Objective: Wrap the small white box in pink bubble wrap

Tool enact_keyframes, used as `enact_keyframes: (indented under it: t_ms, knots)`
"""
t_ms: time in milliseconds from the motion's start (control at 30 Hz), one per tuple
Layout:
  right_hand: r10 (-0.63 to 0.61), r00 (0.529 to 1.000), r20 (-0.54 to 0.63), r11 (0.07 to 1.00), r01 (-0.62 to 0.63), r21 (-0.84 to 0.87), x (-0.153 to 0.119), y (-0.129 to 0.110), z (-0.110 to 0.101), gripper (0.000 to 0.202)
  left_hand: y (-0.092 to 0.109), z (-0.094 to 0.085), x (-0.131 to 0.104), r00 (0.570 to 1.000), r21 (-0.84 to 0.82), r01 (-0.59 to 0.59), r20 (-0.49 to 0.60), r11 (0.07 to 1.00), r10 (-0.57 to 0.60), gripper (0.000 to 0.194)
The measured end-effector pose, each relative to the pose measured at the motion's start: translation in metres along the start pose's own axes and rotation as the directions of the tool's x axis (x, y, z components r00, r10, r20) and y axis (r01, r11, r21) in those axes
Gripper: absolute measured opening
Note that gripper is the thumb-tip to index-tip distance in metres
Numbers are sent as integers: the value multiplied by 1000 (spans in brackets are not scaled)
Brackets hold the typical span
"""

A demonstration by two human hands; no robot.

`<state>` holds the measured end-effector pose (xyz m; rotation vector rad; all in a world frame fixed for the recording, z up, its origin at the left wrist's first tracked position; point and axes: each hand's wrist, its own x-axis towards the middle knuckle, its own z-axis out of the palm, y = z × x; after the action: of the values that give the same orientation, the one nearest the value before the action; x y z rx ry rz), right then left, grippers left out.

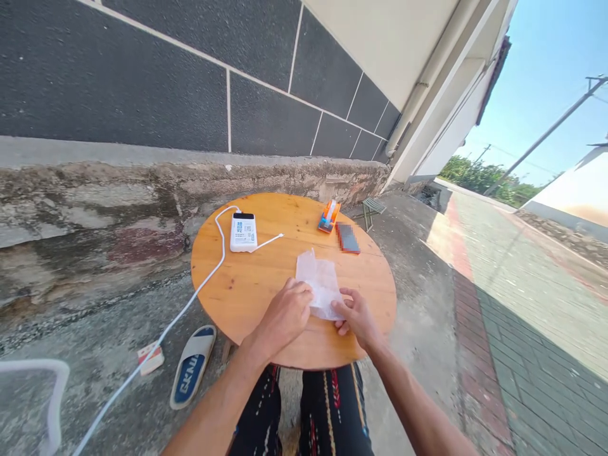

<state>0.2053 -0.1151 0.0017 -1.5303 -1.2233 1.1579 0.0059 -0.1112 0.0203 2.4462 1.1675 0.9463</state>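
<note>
Left hand (293, 305) grips plastic film (325, 277) at its left edge, right hand (356, 315) pinches its near-right corner; uneven pulling could tear it.

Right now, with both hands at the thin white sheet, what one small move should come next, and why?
I'd probably draw the right hand gently outward while the left hand steadies the thin white sheet. The sheet looks crumpled, and the hands are at its opposite sides, so a light pull might smooth it over the wooden table.
</note>
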Motion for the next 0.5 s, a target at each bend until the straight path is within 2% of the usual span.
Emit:
enact_keyframes:
  t_ms: [267,500]
  knots:
    - [-93,992,-89,994,98,54,9,6,8,56,-2,1,1,1000,-2,11,23,1000,-11,21]
    - [-177,977,-118,981,184,56,6,-9,22,59,-1,0,3,998,58,-10,68,998,6,26]
